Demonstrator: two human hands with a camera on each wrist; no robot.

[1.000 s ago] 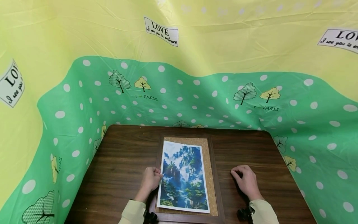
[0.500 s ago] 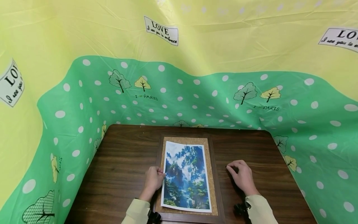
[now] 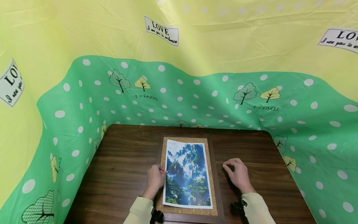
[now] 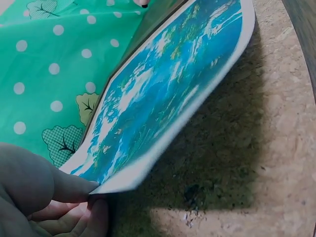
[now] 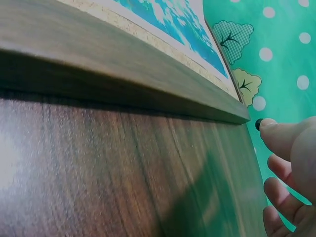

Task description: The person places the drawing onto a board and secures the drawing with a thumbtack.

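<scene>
My left hand [image 3: 156, 179] pinches the left edge of a landscape print [image 3: 188, 174], a white-bordered sheet with blue cliffs, waterfalls and green trees. The print lies over a framed corkboard [image 3: 208, 155]. In the left wrist view, the near edge of the sheet [image 4: 163, 98] curls up off the cork [image 4: 281, 123] and casts a shadow on it. My right hand [image 3: 238, 175] is to the right of the board, apart from it. Its thumb and fingertip pinch a small black round thing [image 5: 258, 124]; the rest of it is hidden by the fingers.
The brown wood-grain table [image 3: 123, 155] carries the board at its middle. The board's raised dark wooden frame [image 5: 123, 74] stands above the tabletop. A green and yellow printed cloth [image 3: 195, 93] encloses the table at the back and sides.
My left hand has shifted the print to the right and slightly away from me over the corkboard. The right hand has come left, closer to the board, with the small black thing.
</scene>
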